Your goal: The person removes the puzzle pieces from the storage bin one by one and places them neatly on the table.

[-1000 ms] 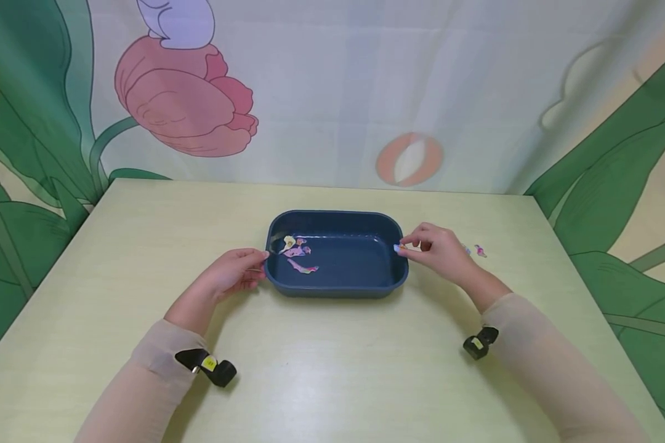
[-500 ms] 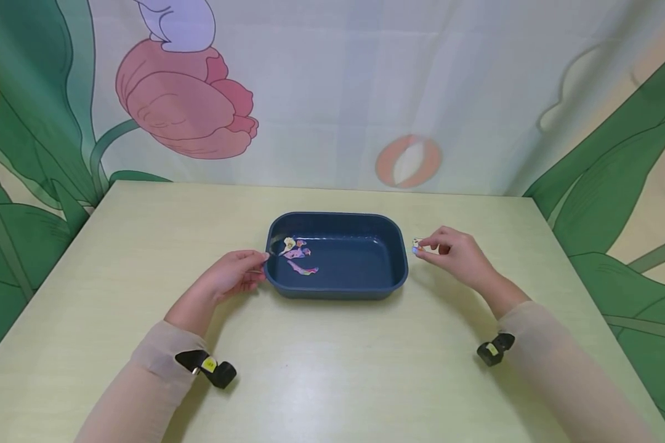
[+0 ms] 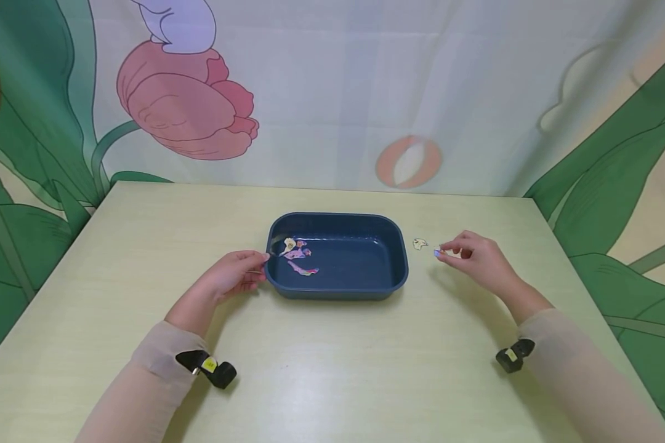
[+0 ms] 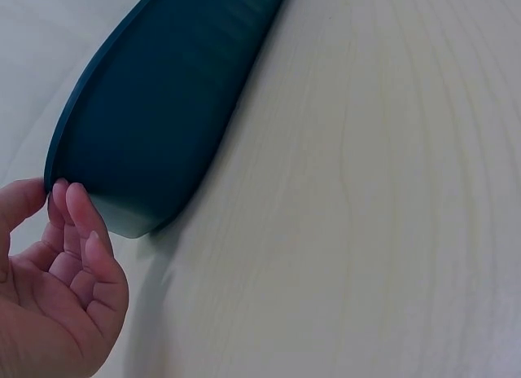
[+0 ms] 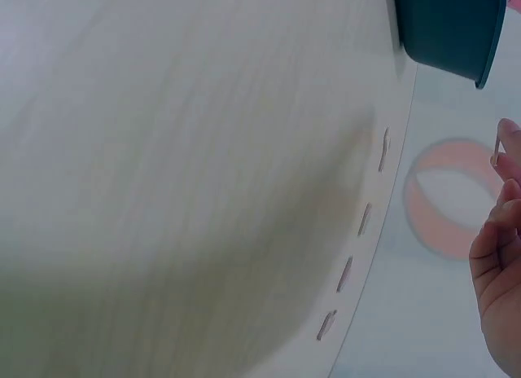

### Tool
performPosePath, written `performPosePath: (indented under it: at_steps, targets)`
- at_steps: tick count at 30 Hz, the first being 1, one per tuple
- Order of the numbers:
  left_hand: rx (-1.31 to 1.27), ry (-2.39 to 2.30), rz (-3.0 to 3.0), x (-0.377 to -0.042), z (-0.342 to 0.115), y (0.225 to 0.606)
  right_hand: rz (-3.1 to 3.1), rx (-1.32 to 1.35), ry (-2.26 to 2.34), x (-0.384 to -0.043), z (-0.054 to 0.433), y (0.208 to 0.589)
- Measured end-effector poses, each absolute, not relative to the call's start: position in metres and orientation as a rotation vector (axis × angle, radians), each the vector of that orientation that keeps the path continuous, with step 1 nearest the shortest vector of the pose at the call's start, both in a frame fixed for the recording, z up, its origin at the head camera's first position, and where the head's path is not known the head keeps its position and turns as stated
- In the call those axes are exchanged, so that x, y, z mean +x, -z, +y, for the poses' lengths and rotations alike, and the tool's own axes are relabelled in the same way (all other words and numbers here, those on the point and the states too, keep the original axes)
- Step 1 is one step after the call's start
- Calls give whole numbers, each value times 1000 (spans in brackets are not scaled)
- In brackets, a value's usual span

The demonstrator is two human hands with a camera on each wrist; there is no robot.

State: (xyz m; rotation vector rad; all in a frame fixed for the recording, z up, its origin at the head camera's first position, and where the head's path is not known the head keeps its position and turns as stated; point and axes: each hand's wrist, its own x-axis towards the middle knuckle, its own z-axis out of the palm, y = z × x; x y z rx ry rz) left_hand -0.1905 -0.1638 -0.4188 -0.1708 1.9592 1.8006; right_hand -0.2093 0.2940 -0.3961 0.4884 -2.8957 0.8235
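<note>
Dark-blue tray (image 3: 349, 264), centre of the frame: the left hand (image 3: 235, 272) pinched its left rim between thumb and fingers, presumably to keep it from sliding. Colourful cut-outs (image 3: 296, 253) lay inside, at the left end. Small flat piece (image 3: 437, 253), right of centre: the right hand (image 3: 479, 259) pinched it by fingertips, likely for its thinness. Pale cut-out (image 3: 419, 244): lay on the table (image 3: 338, 369) between tray and right hand.

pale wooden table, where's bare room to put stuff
Bare: in front of the navy rectangular tray, between the beige sleeves, and behind it to the back edge of the pale wooden table. Crowded: right of the tray, where small, flat, irregular pieces lie near the right hand.
</note>
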Motion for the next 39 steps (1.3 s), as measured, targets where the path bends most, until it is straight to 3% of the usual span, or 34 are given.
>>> performPosePath:
  at_steps: [39]
  targets:
    - [-174, -1797, 1974, -191, -163, 421, -3013, 276, -670, -221, 373, 412]
